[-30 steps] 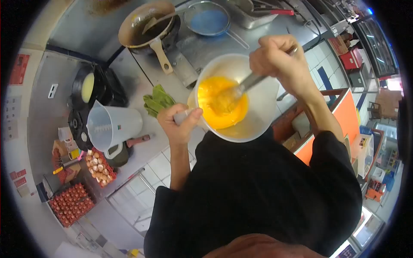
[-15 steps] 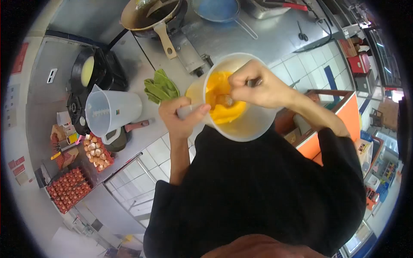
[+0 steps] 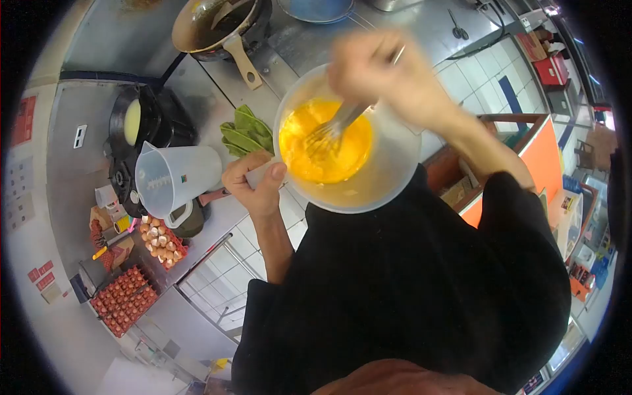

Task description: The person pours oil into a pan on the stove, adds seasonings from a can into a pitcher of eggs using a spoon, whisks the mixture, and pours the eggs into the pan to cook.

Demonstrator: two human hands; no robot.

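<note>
My left hand (image 3: 258,187) is closed around the handle of a translucent plastic pitcher (image 3: 390,178), which tilts so that its wide mouth faces me. Beaten egg (image 3: 296,161), bright yellow-orange, lies inside. A metal whisk (image 3: 342,120) is gripped in my right hand (image 3: 388,76), which is blurred by motion above the rim. The whisk's wires dip into the egg. Beside my left hand, on the counter, lies a crumpled green cloth (image 3: 247,130). A second translucent pitcher (image 3: 197,164) stands further left.
Cracked eggshells (image 3: 161,242) fill a red tray at left, near a tray of whole eggs (image 3: 125,299). A dark pan (image 3: 131,122) with pale yellow contents sits on the stove. At the back are a large wok (image 3: 191,29), a blue strainer (image 3: 319,9) and scissors (image 3: 457,25).
My right hand has risen from inside the pitcher to above its rim, drawing the whisk up so more of it shows. The pitcher and my left hand have shifted slightly left in view.
</note>
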